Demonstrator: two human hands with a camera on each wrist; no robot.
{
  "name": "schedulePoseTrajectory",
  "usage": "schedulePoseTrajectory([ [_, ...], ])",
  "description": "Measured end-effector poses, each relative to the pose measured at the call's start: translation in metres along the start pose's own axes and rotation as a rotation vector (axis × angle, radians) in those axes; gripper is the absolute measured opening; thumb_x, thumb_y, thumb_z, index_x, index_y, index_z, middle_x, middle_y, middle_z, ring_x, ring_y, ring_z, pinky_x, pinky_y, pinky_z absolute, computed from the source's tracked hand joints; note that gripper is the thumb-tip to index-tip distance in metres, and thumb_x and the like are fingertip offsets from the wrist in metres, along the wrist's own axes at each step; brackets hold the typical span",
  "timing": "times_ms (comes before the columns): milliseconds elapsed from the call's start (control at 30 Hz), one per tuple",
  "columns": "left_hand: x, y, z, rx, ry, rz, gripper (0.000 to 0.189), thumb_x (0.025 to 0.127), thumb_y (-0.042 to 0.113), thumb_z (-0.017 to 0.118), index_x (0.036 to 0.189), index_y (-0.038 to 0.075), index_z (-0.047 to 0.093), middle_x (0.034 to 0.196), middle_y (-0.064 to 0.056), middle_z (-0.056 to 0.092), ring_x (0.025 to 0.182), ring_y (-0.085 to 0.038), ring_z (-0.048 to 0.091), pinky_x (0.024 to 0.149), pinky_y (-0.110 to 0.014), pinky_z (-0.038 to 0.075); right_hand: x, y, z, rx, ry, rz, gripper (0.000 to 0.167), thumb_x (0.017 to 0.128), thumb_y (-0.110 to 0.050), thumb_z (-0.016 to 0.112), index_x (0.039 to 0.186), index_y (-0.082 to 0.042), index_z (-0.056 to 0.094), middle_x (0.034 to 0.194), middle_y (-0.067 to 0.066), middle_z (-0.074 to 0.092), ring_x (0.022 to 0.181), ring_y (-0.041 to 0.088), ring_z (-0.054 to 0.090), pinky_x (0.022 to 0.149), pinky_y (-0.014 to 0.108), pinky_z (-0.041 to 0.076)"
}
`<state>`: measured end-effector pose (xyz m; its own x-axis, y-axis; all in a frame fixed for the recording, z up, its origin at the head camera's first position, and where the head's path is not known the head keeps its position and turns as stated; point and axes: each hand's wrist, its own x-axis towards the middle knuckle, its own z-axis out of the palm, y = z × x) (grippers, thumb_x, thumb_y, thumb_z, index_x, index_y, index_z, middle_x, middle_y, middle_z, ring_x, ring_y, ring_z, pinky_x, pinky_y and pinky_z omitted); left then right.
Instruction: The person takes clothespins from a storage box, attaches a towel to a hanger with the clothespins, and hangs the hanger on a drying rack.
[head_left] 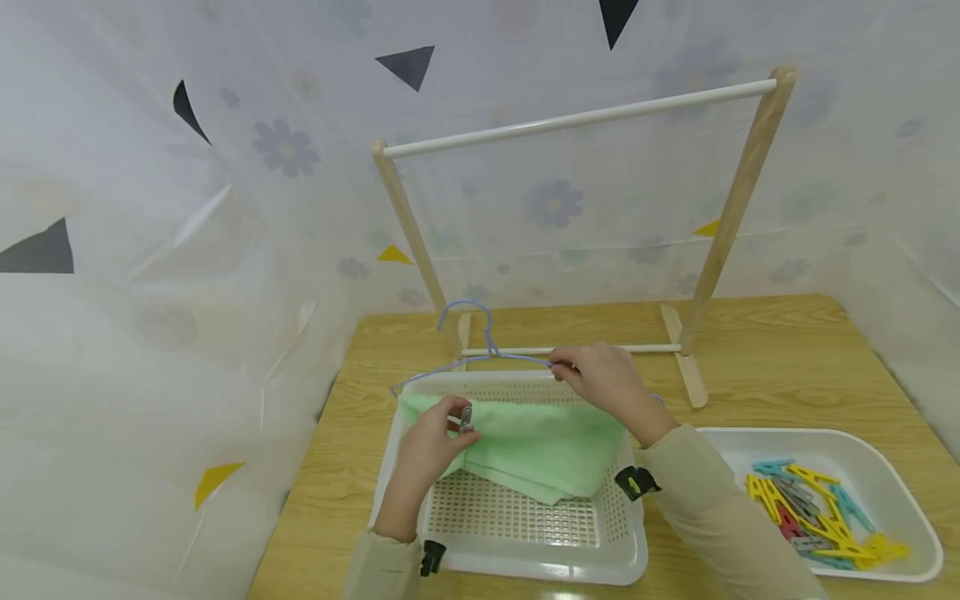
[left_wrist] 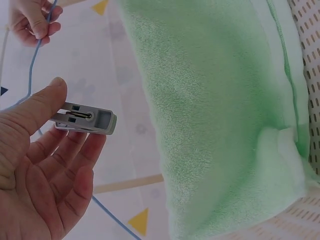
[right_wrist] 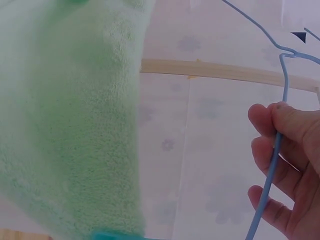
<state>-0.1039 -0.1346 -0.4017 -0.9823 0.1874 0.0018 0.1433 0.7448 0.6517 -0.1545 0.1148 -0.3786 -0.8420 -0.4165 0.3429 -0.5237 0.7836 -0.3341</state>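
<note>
My left hand (head_left: 429, 446) pinches a grey clothespin (left_wrist: 87, 119) between thumb and fingers, beside the left part of a light green towel (head_left: 540, 442). With its thumb and fingers, my right hand (head_left: 600, 379) grips the right shoulder of a blue wire clothes hanger (right_wrist: 285, 80), whose hook (head_left: 467, 302) points up. The towel hangs just below the hanger, over a white perforated basket (head_left: 517, 562); it hides most of the hanger's lower part. At the towel's edge in the right wrist view, a teal piece (right_wrist: 117, 235) shows at the bottom.
A wooden stand with a white top rail (head_left: 577, 121) rises behind the basket on the wood-grain table (head_left: 330, 492). To the right, a white tray (head_left: 911, 508) contains several yellow, teal, grey and red clothespins (head_left: 813, 517). A patterned sheet (head_left: 285, 217) surrounds the table.
</note>
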Motion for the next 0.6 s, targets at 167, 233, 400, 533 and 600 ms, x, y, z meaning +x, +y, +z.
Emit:
schedulePoseTrajectory([
  [167,0.001,-0.001,-0.002,0.006,0.018,0.014,0.039,0.077,0.022,0.071,0.111,0.010,0.056,0.101,-0.001,0.061,0.088,-0.022,0.060,0.061,-0.031,0.046,0.000,-0.001,-0.005,-0.020,0.026,-0.021,0.010,0.085,-0.019,0.062,0.091,-0.015,0.069,0.068,-0.008,0.061,0.040,0.002,0.035,0.037,0.022,0.026],
  [233,0.002,-0.001,-0.003,0.010,0.026,0.014,0.040,0.077,0.022,0.071,0.111,0.010,0.056,0.100,0.000,0.061,0.088,-0.021,0.060,0.061,-0.031,0.046,0.001,-0.002,-0.007,-0.020,0.033,-0.025,0.010,0.085,-0.018,0.062,0.091,-0.015,0.069,0.067,-0.008,0.061,0.041,0.002,0.036,0.037,0.022,0.026],
  [400,0.003,-0.002,-0.005,0.008,0.037,0.008,0.039,0.076,0.023,0.071,0.110,0.010,0.056,0.099,0.001,0.061,0.088,-0.022,0.060,0.062,-0.032,0.046,0.000,-0.003,-0.013,-0.033,0.044,-0.039,0.010,0.085,-0.020,0.061,0.091,-0.016,0.068,0.066,-0.008,0.060,0.040,0.002,0.035,0.036,0.022,0.025],
  [533,0.002,-0.001,-0.007,0.011,0.047,0.008,0.039,0.077,0.025,0.071,0.109,0.011,0.056,0.098,0.002,0.061,0.089,-0.022,0.060,0.062,-0.033,0.046,-0.001,-0.004,-0.019,-0.053,0.067,-0.049,0.011,0.085,-0.020,0.061,0.092,-0.016,0.068,0.065,-0.006,0.061,0.040,0.002,0.035,0.035,0.022,0.025],
  [600,0.002,0.000,-0.009,0.021,0.053,0.006,0.039,0.077,0.025,0.071,0.110,0.011,0.056,0.099,0.002,0.061,0.088,-0.021,0.060,0.063,-0.033,0.046,-0.002,-0.003,-0.021,-0.061,0.085,-0.051,0.012,0.084,-0.020,0.062,0.092,-0.015,0.069,0.066,-0.005,0.062,0.039,0.002,0.036,0.035,0.022,0.025],
])
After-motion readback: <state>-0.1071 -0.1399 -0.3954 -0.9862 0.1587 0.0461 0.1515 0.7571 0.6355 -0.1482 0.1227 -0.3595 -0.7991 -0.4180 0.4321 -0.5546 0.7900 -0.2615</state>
